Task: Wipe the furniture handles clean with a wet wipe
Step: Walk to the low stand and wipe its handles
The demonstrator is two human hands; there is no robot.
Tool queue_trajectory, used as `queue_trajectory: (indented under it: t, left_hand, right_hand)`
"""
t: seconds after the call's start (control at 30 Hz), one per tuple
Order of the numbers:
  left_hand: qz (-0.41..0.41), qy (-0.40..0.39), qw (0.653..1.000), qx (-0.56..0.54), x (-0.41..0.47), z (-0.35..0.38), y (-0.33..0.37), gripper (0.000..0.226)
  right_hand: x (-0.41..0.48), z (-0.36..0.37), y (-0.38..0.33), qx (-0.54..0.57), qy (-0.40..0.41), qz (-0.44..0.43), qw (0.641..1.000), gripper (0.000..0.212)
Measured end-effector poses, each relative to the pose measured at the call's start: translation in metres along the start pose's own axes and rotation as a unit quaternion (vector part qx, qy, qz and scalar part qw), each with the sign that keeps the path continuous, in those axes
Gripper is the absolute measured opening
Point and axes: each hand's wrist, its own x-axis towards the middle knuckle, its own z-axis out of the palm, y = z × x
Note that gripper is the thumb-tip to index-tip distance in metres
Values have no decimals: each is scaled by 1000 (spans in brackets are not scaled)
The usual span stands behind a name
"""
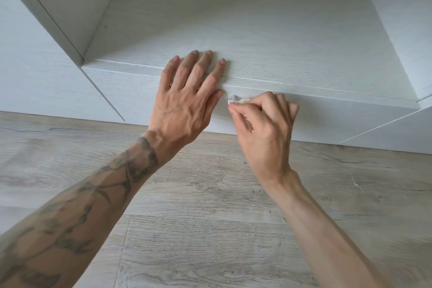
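A white wood-grain drawer front (327, 110) runs across the low cabinet. Its small pale handle (233, 97) sticks out at the top edge, mostly hidden by my fingers. My right hand (264, 124) is closed around a crumpled white wet wipe (240, 100), pressing it against the handle. My left hand (187, 98) lies flat with fingers spread over the cabinet's top edge, just left of the handle, holding nothing.
The cabinet top (233, 30) forms an open shelf niche with white side walls. More white fronts stand at the left (35, 77) and far right (397, 131). Grey-brown wood-look floor (210, 217) lies below.
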Motion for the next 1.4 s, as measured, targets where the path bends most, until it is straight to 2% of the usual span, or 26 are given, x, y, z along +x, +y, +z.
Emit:
queue_trajectory:
  t: [0.2, 0.5, 0.9, 1.13, 1.27, 1.4]
  left_hand:
    - [-2, 2, 1000, 0, 0, -1, 1, 55]
    - [-1, 8, 1000, 5, 0, -1, 0, 55]
    - [2, 6, 1000, 6, 0, -1, 0, 55]
    - [5, -2, 1000, 2, 1, -2, -1, 56]
    - [3, -6, 1000, -1, 1, -3, 0, 56]
    - [3, -10, 1000, 0, 0, -2, 0, 57]
  right_hand:
    - [15, 13, -14, -36, 4, 28, 999, 16]
    - [10, 12, -12, -54, 11, 32, 998, 12]
    - [10, 19, -11, -47, 32, 30, 998, 14]
    - [-11, 2, 8, -23, 42, 6, 999, 10]
    - [-20, -8, 25, -19, 71, 22, 997, 12]
    - [-13, -1, 15, 3, 46, 9, 999, 8]
